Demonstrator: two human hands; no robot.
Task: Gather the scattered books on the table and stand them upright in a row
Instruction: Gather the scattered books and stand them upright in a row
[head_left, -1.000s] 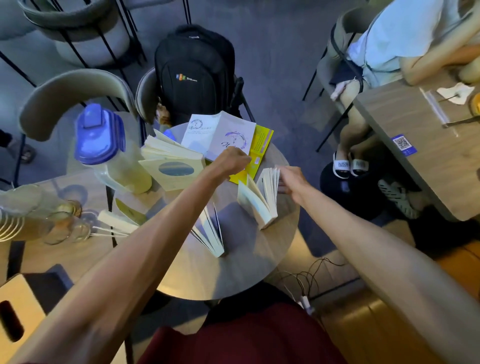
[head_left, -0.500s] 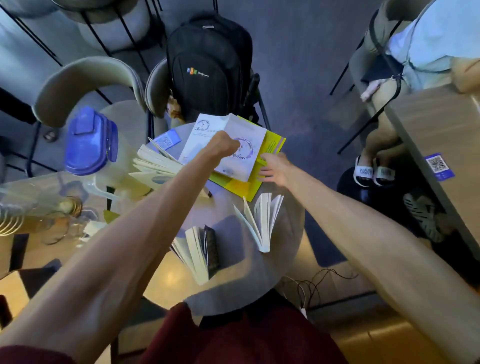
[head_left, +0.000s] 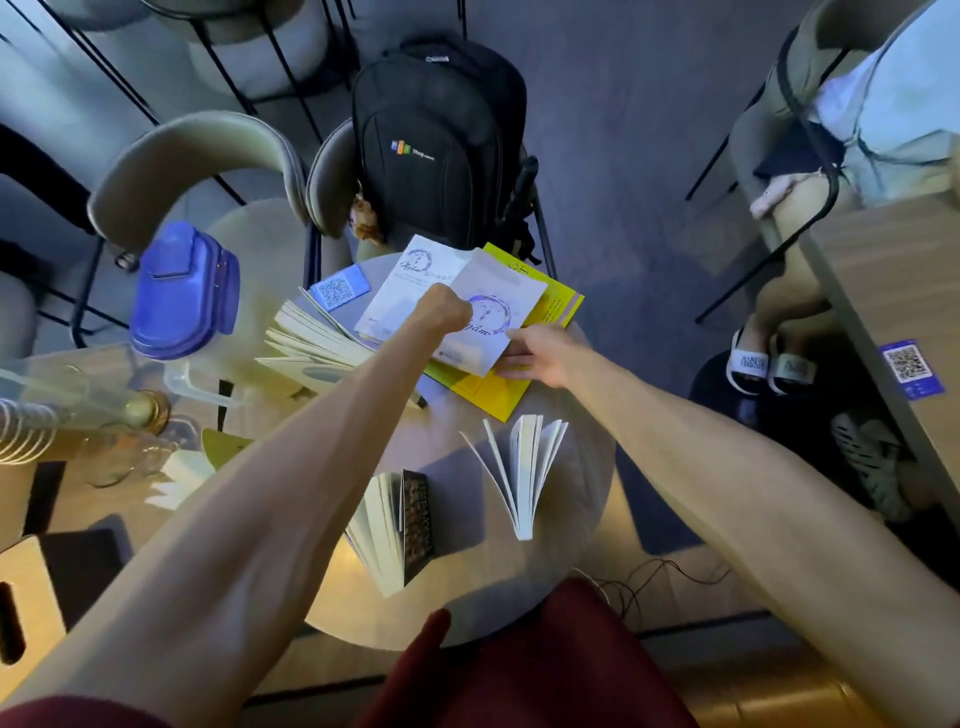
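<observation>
The left hand (head_left: 448, 313) is curled in a fist at the fold of the white book (head_left: 496, 285), gripping it. The right hand (head_left: 540, 356) lies with straight fingers touching that book's near corner, over the yellow book (head_left: 498, 395) beneath. Both books lie at the surface's (head_left: 467, 582) far edge. Nearer, a pale book (head_left: 524, 467) and a dark-covered book (head_left: 400, 525) stand fanned open, apart.

sleeve (head_left: 72, 716): dark red; lap garment (head_left: 524, 670): dark red; forearms (head_left: 249, 519): bare; left hand (head_left: 441, 312), right hand (head_left: 543, 356): bare
</observation>
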